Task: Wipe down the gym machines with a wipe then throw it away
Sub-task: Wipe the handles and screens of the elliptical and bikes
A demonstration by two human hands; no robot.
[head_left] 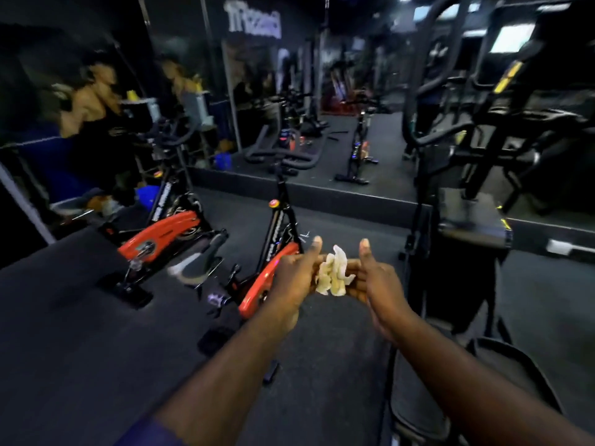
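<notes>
Wipe [333,274]: one piece, white to pale cream, thin soft sheet crushed into a wad with deep folds and ragged, lobed edges. It sits in the air between the two sets of fingers, clamped from both sides. Its long axis runs roughly upright in the view, with a narrow peak pointing up between the thumbs and a broader bunched end hanging just below the fingers. Left hand [294,278]: arm stretched forward, back of the hand showing, fingers curled inward against the left side of the wipe, left thumb [316,245] raised straight and clear of it. Right hand [378,281]: arm stretched forward likewise, right fingers [353,271] curled onto the right side of the wipe, right thumb [365,249] raised straight and clear of it. Near spin bike [257,289]: black tube frame, glossy red curved wheel guard, looped black handlebars; stands just beyond and below the left fingers. Second spin bike [161,233]: same make and colours, well to the left of the left fingers. Black machine [467,220]: matt dark metal posts and curved rails with yellow markings, to the right of the right fingers. Floor [96,317]: dark, matt, faintly speckled. Mirror [322,91]: wall-wide, beyond the fingers, its reflections blurred.
</notes>
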